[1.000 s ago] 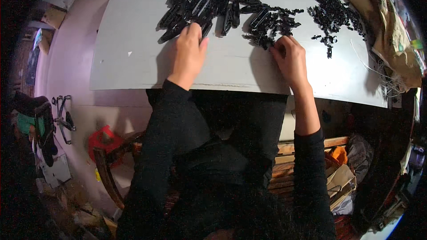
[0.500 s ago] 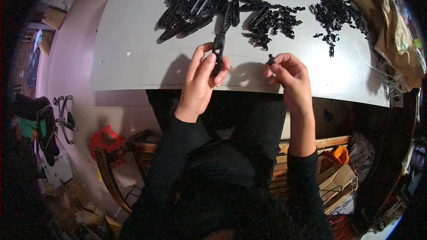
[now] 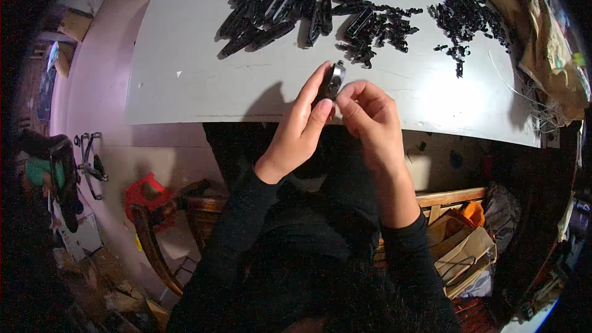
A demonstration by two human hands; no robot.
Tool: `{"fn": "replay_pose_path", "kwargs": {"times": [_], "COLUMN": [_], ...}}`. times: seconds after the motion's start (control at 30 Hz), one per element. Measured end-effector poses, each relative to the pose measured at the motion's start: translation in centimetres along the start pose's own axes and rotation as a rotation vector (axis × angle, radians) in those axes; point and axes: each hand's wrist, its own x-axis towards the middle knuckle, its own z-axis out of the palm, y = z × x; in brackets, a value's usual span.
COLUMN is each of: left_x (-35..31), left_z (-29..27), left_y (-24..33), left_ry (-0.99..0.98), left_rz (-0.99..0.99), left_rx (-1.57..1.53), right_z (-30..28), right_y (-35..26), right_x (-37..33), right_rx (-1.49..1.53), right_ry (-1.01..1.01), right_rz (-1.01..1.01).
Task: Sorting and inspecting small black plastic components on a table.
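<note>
- Table (image 3: 185, 102) edge, the near one, runs across below the fingers, and both wrists reach in over it.
- The left hand (image 3: 297, 132) is partly closed, with fingers and thumb around a black piece (image 3: 337, 77). That piece is up over the front of the table, its far tip pointing away from the body.
- The right hand (image 3: 373, 114) has its thumb and first finger drawn close together, right by the near end of the piece. I cannot tell if a tiny bit is pinched there.
- White table top gives wide room to the left of the hands, and more room to the right.
- Past the hands, a heap of long black pieces (image 3: 268, 12) fills the top middle.
- Small black bits (image 3: 385, 31) lie just beside that heap and block the way straight ahead.
- Another pile of small black bits (image 3: 465, 15) sits far to the right.
- A crumpled brown sack (image 3: 524, 28) and thin white strings (image 3: 539, 114) crowd the right edge.
- Below the table, a wooden bench (image 3: 456, 197) stands near the right arm, with folded cardboard (image 3: 465, 253) by it.
</note>
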Motion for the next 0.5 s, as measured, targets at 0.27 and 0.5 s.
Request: {"fn": "replay_pose_path", "kwargs": {"times": [0.27,0.5], "left_x": [-0.2,6.6], "left_z": [0.8,-2.2], "left_y": [0.0,-4.4], "left_ry": [-0.16,0.168], "left_rz": [-0.177,0.241], "left_rx": [-0.093,0.741], "right_z": [-2.4,-10.5], "right_y": [0.5,-0.8], "right_x": [0.3,6.9], "right_rx": [-0.131,-0.777], "right_ry": [-0.073,0.317], "right_rz": [0.09,-0.395]}}
